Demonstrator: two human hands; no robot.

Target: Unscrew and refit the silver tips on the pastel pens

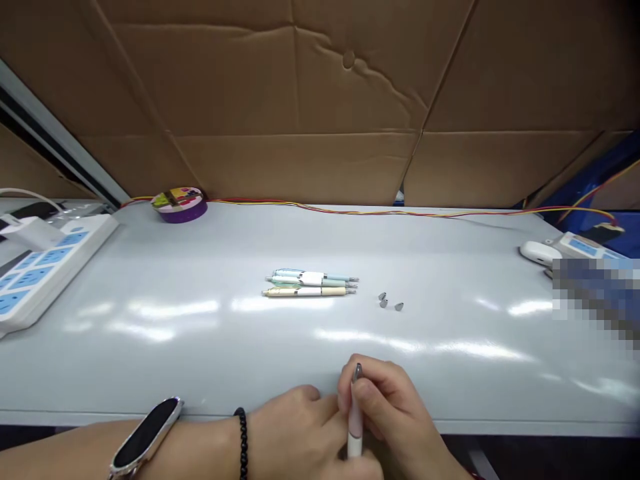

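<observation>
A slim pale-pink and white pen [355,421] with a grey metallic tip is held in both hands, low in the view near the front edge of the glossy pale-grey tabletop [225,360]. Its long axis runs almost straight away from the person, leaning very slightly right, with the tip at the far end, towards the brown cardboard wall [300,87]; how steeply it tilts is hard to tell. The left hand [300,433], below a black bead bracelet [243,440], is closed around the white lower part, whose near end is hidden. The right hand [397,407] has a narrow grip, thumb and forefinger pinched at the pink part just below the tip. Further off, a pale-blue plastic pen [295,273], a pale-green plastic pen [333,283] and a pale-yellow plastic pen [310,291] lie close together, roughly parallel. Their long axes run left to right, across that of the held pen, with thin metallic ends pointing right and the clip ends left. Just beyond those metallic ends, three small silver-grey cone-shaped pieces [399,307] lie on the tabletop, two close together and one slightly further right.
</observation>
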